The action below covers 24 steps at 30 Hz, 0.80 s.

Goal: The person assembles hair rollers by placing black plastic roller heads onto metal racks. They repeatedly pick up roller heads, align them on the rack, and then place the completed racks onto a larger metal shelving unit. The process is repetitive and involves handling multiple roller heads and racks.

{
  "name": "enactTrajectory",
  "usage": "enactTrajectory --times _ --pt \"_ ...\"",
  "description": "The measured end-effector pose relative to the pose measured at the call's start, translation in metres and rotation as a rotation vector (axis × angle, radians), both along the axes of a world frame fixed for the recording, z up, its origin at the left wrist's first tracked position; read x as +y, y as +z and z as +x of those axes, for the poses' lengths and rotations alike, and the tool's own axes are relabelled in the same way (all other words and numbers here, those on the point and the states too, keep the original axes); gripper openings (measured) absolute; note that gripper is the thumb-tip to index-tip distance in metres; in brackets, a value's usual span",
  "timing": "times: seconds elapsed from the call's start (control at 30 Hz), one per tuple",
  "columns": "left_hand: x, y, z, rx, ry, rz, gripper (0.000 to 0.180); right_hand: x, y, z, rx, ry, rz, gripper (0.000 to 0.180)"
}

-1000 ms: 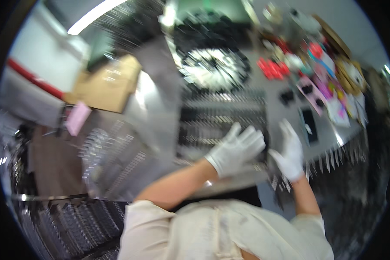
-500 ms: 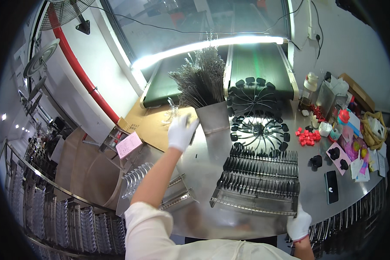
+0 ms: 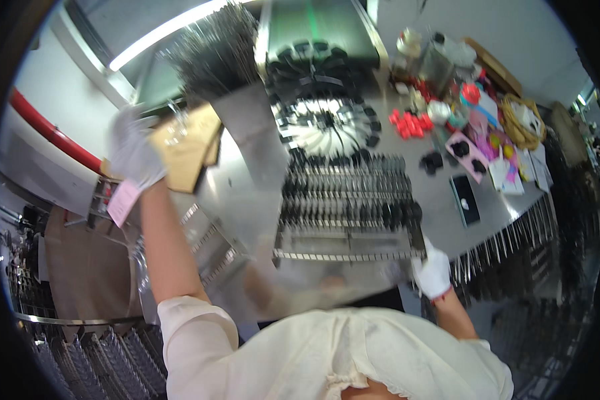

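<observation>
My left hand (image 3: 135, 150), in a white glove, is raised at the far left beside the cardboard (image 3: 192, 150), smeared by motion. A few clear pieces (image 3: 175, 127) lie on the cardboard near it; whether it holds anything is not visible. At the near right corner of a metal rack (image 3: 350, 257), my right hand (image 3: 435, 272), also gloved, is closed around the frame, its fingertips partly hidden. Rows of dark, flat pieces (image 3: 353, 212) stand in this rack. Behind it, black-tipped wire pieces (image 3: 327, 120) are spread in a round fan.
A metal bin (image 3: 247, 120) of thin wires stands behind the cardboard. A green conveyor (image 3: 320, 33) is at the back. To the right are red parts (image 3: 410, 125), a phone (image 3: 465, 199) and clutter. Another rack (image 3: 213, 247) and a pink box (image 3: 123, 202) are at left.
The view has shifted and tilted. My left hand has moved left, away from the wire bin and across the cardboard. My right hand stays at the rack's near right corner.
</observation>
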<state>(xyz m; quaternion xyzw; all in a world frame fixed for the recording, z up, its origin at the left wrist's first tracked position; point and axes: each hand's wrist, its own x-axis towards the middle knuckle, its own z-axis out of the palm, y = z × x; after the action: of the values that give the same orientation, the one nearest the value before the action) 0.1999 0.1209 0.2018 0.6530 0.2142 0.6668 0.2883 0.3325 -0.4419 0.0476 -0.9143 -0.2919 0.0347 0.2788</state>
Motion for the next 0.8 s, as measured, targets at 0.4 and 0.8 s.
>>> enactTrajectory --times 0.4,0.8 --pt "-0.189 -0.109 -0.098 0.232 -0.355 -0.766 0.027 -0.031 -0.043 -0.003 -0.046 -0.008 0.095 0.055" --pt "-0.139 -0.077 -0.108 0.245 -0.593 -0.946 0.034 -0.094 -0.037 0.002 0.063 -0.003 0.153 0.047"
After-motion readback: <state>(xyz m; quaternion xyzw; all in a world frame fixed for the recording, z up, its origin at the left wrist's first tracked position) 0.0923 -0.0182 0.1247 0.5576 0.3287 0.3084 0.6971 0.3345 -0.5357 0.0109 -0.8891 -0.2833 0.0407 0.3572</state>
